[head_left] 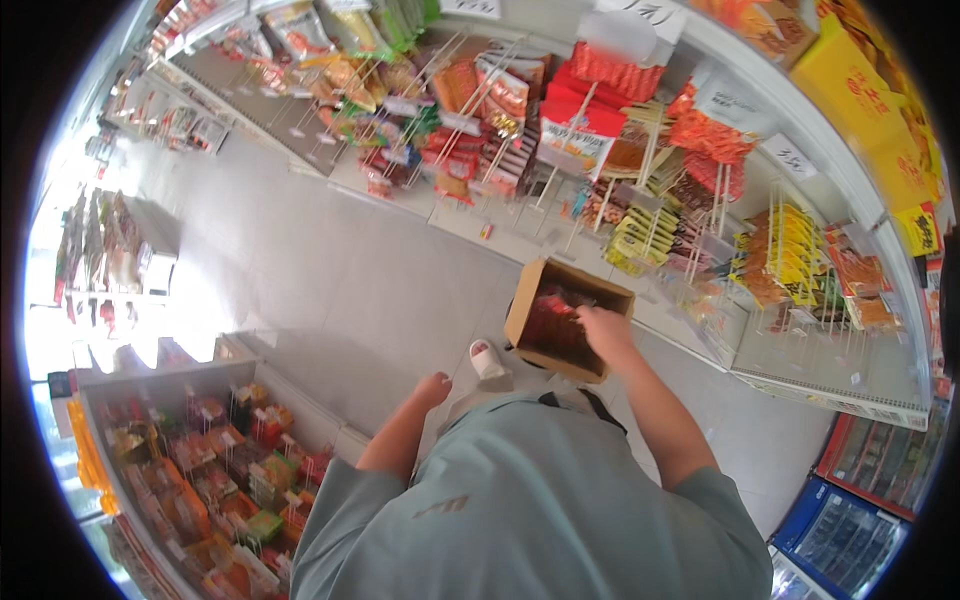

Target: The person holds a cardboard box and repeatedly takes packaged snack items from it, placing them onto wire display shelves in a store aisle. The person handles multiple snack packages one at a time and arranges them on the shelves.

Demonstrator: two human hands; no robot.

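Right hand [599, 327] dipped into carton [522, 306] among red packets [548, 320], left hand [434, 388] apart — grips unclear, a firm pinch seemed due next.

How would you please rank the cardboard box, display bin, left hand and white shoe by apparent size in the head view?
Display bin
Cardboard box
Left hand and white shoe: too alike to rank

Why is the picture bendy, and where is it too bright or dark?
Head view: the fisheye lens curves the edges of the shelf; head view: glare washes out the floor toward the left; head view: inside the cardboard box looks shadowy, corners black.
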